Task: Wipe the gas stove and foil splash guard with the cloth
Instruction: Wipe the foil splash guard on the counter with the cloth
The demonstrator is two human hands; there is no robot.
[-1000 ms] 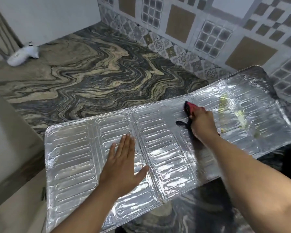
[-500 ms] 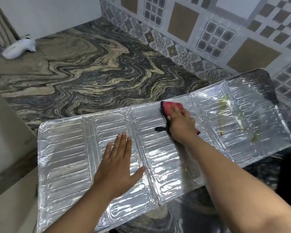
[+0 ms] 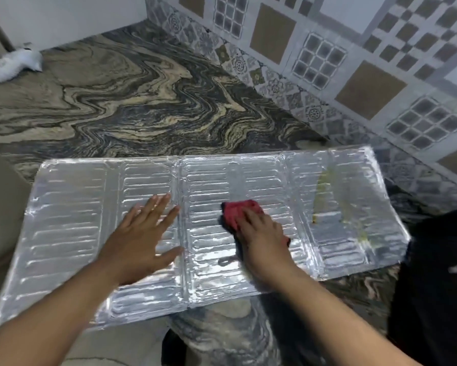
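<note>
Foil splash guard (image 3: 71, 220) lies flat on marbled table (image 3: 132, 101). Left hand (image 3: 140, 241) palm-down on it, fingers (image 3: 156, 207) spread & straight. Right hand (image 3: 264, 241) presses red cloth (image 3: 239, 211) onto middle panel, fingers curled over it; cloth pokes out past fingertips. Yellowish smears (image 3: 325, 191) on right panel.

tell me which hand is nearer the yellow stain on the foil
Right. The right hand presses the red cloth on the middle panel, one panel left of the yellow stain on the foil. The left hand lies flat farther left, past the centre fold.
</note>
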